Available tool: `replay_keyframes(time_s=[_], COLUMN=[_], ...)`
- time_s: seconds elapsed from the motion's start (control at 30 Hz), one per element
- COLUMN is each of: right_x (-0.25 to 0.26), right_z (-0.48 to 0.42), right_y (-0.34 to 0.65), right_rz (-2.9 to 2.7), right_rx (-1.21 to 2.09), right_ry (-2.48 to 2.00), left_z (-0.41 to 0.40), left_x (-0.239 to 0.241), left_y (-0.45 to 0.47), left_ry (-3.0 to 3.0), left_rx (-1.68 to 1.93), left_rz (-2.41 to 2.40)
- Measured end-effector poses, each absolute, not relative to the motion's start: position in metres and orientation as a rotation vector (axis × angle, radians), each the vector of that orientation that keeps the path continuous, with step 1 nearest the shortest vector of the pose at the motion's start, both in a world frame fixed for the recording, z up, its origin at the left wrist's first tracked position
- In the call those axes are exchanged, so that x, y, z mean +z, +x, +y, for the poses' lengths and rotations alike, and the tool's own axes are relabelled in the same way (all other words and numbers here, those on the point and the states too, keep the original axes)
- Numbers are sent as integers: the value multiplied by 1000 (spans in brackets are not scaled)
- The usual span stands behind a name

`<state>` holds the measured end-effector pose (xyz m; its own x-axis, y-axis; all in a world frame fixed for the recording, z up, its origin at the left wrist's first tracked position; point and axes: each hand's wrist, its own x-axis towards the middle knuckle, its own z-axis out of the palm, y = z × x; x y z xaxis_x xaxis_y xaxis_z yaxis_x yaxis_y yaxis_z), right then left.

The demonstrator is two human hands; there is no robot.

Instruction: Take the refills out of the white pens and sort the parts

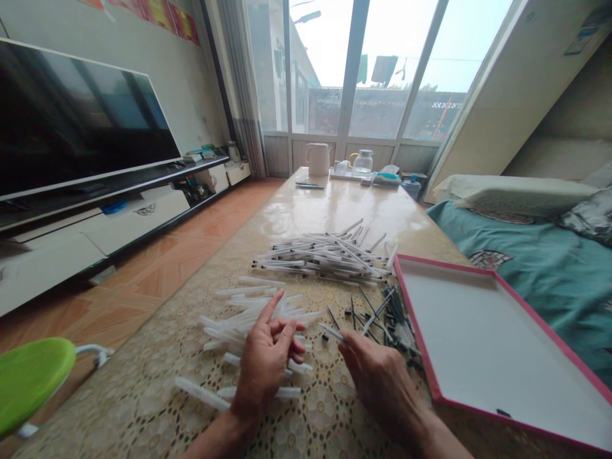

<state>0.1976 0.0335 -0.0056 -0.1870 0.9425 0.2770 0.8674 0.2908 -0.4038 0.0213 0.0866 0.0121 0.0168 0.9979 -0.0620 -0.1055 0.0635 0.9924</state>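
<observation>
My left hand (268,354) hovers over a heap of clear pen barrels (239,315) on the table, index finger stretched forward, the other fingers curled; I cannot make out anything in them. My right hand (377,376) pinches a thin white pen piece (331,331) that points left. Just beyond it lie several black refills and small parts (382,315). Farther back sits a pile of assembled white pens (329,258).
A shallow white tray with a pink rim (433,382) lies at the right on the lace-covered table (143,395). A jug (318,159) and glass pot (362,162) stand at the far end. A green stool (29,379), a TV unit and a bed flank the table.
</observation>
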Motion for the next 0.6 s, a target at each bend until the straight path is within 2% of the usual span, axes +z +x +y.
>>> replay_keyframes(time_s=[0.3, 0.6], right_x=[-7, -6], right_z=[34, 36], right_y=[189, 208], right_rz=[-2084, -1653], right_rx=[242, 613], right_ry=[-1530, -1562], left_z=[72, 77], left_x=[8, 7], left_y=[35, 30], left_ry=[1040, 736], left_rx=[834, 1081], left_rz=[850, 918])
